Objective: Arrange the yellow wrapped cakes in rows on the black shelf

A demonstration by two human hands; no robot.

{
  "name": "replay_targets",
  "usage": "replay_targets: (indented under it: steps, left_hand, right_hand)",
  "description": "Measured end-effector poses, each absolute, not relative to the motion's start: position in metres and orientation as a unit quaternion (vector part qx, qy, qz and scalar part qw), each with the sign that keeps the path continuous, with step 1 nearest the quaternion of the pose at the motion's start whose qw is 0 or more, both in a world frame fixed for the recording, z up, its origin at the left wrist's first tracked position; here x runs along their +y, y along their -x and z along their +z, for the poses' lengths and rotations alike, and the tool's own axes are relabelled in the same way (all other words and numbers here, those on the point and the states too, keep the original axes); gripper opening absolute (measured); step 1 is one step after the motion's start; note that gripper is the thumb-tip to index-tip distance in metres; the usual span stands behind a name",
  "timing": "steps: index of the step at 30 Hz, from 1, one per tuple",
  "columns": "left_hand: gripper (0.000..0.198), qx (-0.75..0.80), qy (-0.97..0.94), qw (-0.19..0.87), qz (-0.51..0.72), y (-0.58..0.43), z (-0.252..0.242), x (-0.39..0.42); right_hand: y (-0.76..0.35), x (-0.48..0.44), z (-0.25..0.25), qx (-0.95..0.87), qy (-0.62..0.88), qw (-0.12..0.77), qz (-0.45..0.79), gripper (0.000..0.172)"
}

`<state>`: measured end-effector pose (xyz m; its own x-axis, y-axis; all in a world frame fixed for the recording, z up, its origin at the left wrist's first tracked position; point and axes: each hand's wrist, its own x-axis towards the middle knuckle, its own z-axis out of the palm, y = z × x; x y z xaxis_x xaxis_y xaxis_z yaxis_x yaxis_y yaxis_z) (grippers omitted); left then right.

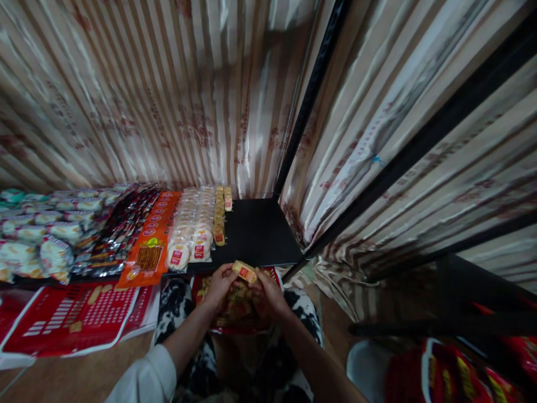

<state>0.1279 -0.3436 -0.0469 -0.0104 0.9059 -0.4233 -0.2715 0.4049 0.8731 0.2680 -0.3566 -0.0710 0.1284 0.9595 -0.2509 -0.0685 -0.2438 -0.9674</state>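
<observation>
A small yellow snack packet (245, 272) with a red label is held between my two hands, in front of the black shelf's edge. My left hand (220, 286) pinches its left end, and my right hand (269, 291) grips the right end. Below them, between my knees, a red bag (235, 329) lies open with many similar yellow packets inside, partly hidden by my hands. On the black shelf (262, 229), a row of the same yellow packets (219, 215) runs front to back, with a short second row (227, 198) beginning at its right.
Left of the yellow packets are clear-wrapped round crackers (201, 235), an orange snack bag (146, 246), dark shiny packets (126, 224) and white packets (56, 254). A red printed bag (79, 319) lies below left. Black frame bars (377, 196) slant across the right, before a striped curtain (188, 84).
</observation>
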Motion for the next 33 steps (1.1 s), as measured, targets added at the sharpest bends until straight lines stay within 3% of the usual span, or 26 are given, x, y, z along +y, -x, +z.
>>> replay_targets:
  steps: [5, 13, 18, 26, 33]
  left_hand:
    - [0.024, 0.526, -0.196, 0.666, 0.491, -0.139, -0.046, -0.338]
    - [0.012, 0.503, -0.119, 0.689, 0.508, -0.162, -0.039, -0.309]
    - [0.003, 0.576, -0.127, 0.669, 0.452, -0.164, -0.041, -0.282]
    - [0.032, 0.525, -0.184, 0.644, 0.524, -0.172, -0.037, -0.228]
    - [0.051, 0.509, -0.231, 0.619, 0.552, -0.179, -0.032, -0.182]
  right_hand:
    - [-0.260, -0.343, -0.056, -0.312, 0.502, 0.530, 0.608, 0.036]
    - [-0.249, -0.299, -0.071, -0.361, 0.515, 0.567, 0.532, 0.035]
    - [-0.260, -0.239, -0.062, -0.525, 0.578, 0.467, 0.414, 0.026]
    - [-0.249, -0.148, -0.052, -0.637, 0.653, 0.332, 0.240, 0.039]
    - [-0.234, -0.107, -0.060, -0.666, 0.636, 0.307, 0.241, 0.045]
